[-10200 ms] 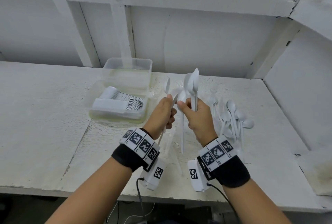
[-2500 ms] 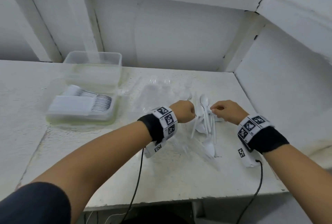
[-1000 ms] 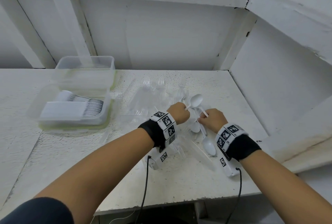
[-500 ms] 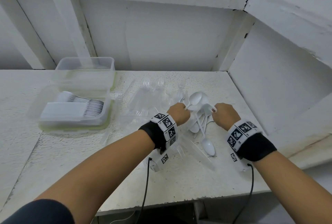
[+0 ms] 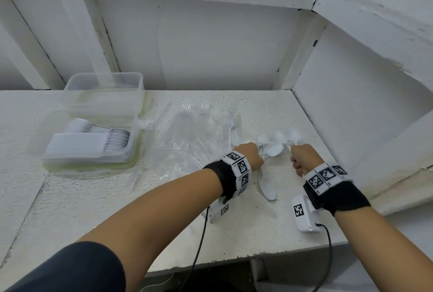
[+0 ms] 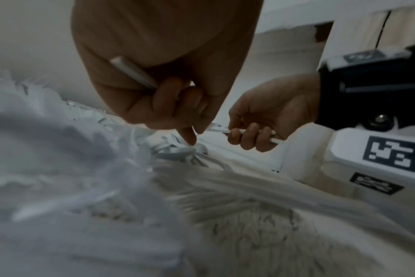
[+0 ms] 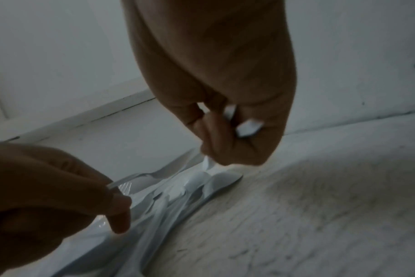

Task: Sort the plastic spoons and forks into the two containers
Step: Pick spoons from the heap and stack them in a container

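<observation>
Nearby, at the left rear of the white table, two clear containers are set one behind the other: the near container is filled with a row of stacked white spoons, and the far container is seen behind it, touching it; what it contains cannot be made out. Between the containers and the hands, a heap of clear plastic forks is spread over the tabletop, and loose white spoons are scattered just beside it, under and between the wrists. Marker bands and small white camera boxes are worn on both wrists, with cables trailing off the table's front edge.

Both forearms are stretched forward over the table. The left hand is curled into a fist around white spoon handles, its index finger pointed down onto the pile. The right hand is likewise curled, and white spoon handles are pinched in its fingers, the bowls fanned out toward the left hand.
</observation>
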